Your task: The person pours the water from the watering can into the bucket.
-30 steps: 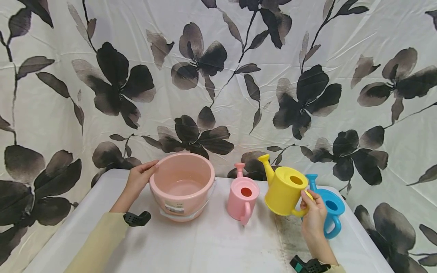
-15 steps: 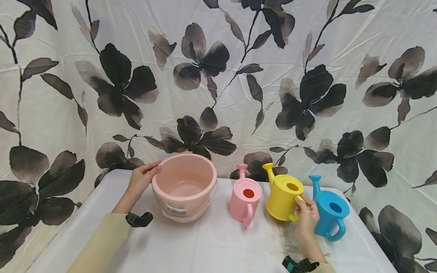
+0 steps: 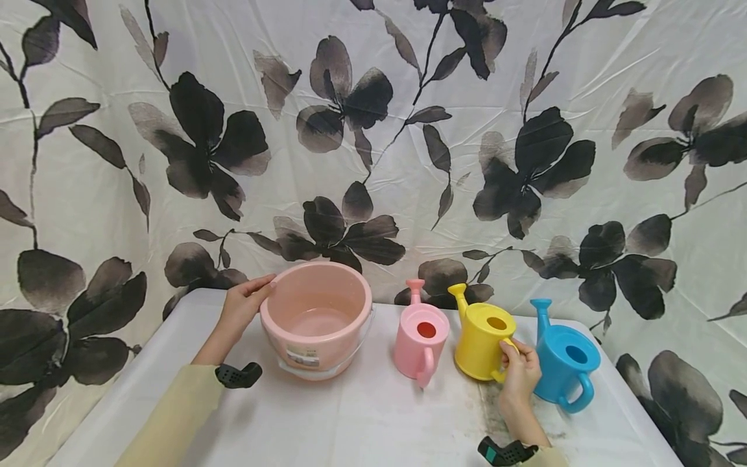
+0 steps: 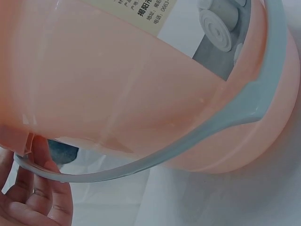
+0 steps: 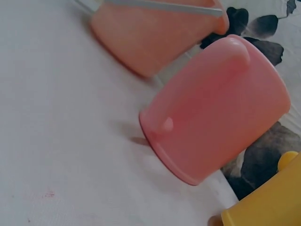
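Observation:
A pink bucket [image 3: 318,305] with a pale handle [image 4: 188,141] stands on the left half of the table. My left hand [image 3: 240,305] grips its left rim; in the left wrist view, that hand's fingers [image 4: 42,193] bend up beside the handle's end. To the right, a pink watering can [image 3: 411,344] stands upright. Next to it is a yellow watering can [image 3: 481,347], whose handle my right hand [image 3: 518,376] holds between thumb and fingers. In the right wrist view, only part of the yellow can [image 5: 268,202] shows, at the lower right corner.
A blue watering can [image 3: 563,370] stands just right of my right hand, its handle towards me. White cloth covers the table [image 3: 350,428]. Behind it hangs a floral curtain [image 3: 373,168]. Grey-brown stains mark the cloth near my right wrist.
My right hand has brought the yellow watering can down and left, from tilted to upright beside the pink one. The blue can shows more fully. My left hand stays at the bucket's rim.

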{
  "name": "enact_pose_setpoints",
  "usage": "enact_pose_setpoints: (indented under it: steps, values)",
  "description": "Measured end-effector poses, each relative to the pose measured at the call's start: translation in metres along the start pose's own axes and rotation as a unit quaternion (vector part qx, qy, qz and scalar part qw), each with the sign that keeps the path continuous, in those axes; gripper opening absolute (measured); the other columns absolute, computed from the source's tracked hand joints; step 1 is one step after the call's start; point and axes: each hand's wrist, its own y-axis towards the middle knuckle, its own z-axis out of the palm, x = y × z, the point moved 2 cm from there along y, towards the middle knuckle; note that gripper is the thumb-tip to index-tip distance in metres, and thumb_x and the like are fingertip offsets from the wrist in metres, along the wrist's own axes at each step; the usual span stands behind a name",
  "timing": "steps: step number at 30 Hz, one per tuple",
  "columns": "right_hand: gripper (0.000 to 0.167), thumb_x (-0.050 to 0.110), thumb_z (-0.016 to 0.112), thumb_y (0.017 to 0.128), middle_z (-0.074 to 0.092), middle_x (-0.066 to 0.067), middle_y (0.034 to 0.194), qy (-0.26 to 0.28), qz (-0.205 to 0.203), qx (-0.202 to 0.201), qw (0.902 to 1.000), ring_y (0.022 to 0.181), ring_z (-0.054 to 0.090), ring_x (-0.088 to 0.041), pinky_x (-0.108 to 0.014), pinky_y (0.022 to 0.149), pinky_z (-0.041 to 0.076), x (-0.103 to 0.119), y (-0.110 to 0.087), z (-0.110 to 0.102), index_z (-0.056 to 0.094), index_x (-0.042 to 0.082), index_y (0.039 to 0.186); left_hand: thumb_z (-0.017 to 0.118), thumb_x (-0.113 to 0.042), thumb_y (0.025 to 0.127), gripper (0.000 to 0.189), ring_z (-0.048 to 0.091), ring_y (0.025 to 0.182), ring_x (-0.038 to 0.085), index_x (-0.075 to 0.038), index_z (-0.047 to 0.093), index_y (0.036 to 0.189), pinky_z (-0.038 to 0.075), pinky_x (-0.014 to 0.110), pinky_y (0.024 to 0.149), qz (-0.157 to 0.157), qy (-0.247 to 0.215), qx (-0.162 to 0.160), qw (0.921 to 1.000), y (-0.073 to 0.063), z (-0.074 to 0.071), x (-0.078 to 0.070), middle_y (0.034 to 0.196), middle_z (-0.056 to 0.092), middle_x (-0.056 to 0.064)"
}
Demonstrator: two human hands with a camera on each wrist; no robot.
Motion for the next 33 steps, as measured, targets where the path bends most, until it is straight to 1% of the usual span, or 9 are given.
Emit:
enact_pose_setpoints:
  steps: [5,9,13,17,24,33]
  values:
    - [0.009,0.012,0.065,0.090,0.058,0.014,0.074,0.013,-0.012,-0.009,0.9998,0.068,0.049,-0.007,-0.015,0.065,0.044,-0.002,0.000,-0.001,0.057,0.015,0.093,0.050,-0.037,0.099,0.053,0.052,0.084,-0.014,-0.004,0.048,0.140,0.049,0.006,0.074,-0.001,0.003,0.001,1.0000,-0.001,0.001,-0.002,0.139,0.052,0.021]
    - [0.009,0.012,0.065,0.090,0.060,0.017,0.077,0.015,-0.013,-0.007,0.9998,0.072,0.053,-0.004,-0.012,0.069,0.047,-0.003,-0.001,0.000,0.057,0.014,0.094,0.049,-0.037,0.099,0.052,0.052,0.085,-0.013,-0.005,0.048,0.140,0.049,0.006,0.074,-0.002,0.006,0.003,1.0000,-0.001,0.001,-0.002,0.139,0.052,0.021]
    - [0.009,0.014,0.064,0.091,0.059,0.019,0.079,-0.009,-0.002,-0.002,1.0000,0.075,0.054,-0.003,-0.012,0.071,0.047,-0.005,-0.002,0.000,0.056,0.013,0.096,0.048,-0.036,0.099,0.052,0.052,0.084,-0.014,-0.005,0.048,0.140,0.049,0.006,0.074,0.000,0.006,0.003,1.0000,-0.001,0.001,-0.002,0.139,0.052,0.021]
    - [0.011,0.013,0.063,0.091,0.057,0.018,0.077,-0.025,0.010,0.005,0.9996,0.074,0.052,-0.003,-0.013,0.071,0.047,-0.006,-0.005,-0.001,0.055,0.011,0.099,0.050,-0.036,0.099,0.052,0.052,0.082,-0.015,-0.004,0.048,0.140,0.049,0.006,0.073,0.003,-0.001,0.002,1.0000,0.000,0.001,-0.001,0.139,0.052,0.022]
    - [0.021,0.012,0.060,0.092,0.053,0.016,0.077,-0.057,0.036,0.048,0.9965,0.074,0.050,-0.002,-0.013,0.071,0.046,-0.004,-0.008,-0.003,0.049,0.006,0.109,0.050,-0.034,0.099,0.051,0.053,0.082,-0.015,-0.003,0.049,0.140,0.050,0.007,0.072,0.012,-0.006,0.000,0.9999,-0.001,0.000,0.000,0.138,0.052,0.023]
    - [0.024,0.012,0.059,0.093,0.052,0.015,0.074,-0.079,0.033,0.055,0.9948,0.072,0.049,-0.003,-0.015,0.069,0.045,-0.003,-0.009,-0.011,0.048,0.002,0.112,0.050,-0.036,0.099,0.053,0.052,0.083,-0.017,-0.004,0.048,0.141,0.049,0.006,0.074,0.009,-0.012,0.002,0.9999,-0.001,0.001,0.003,0.140,0.051,0.022]
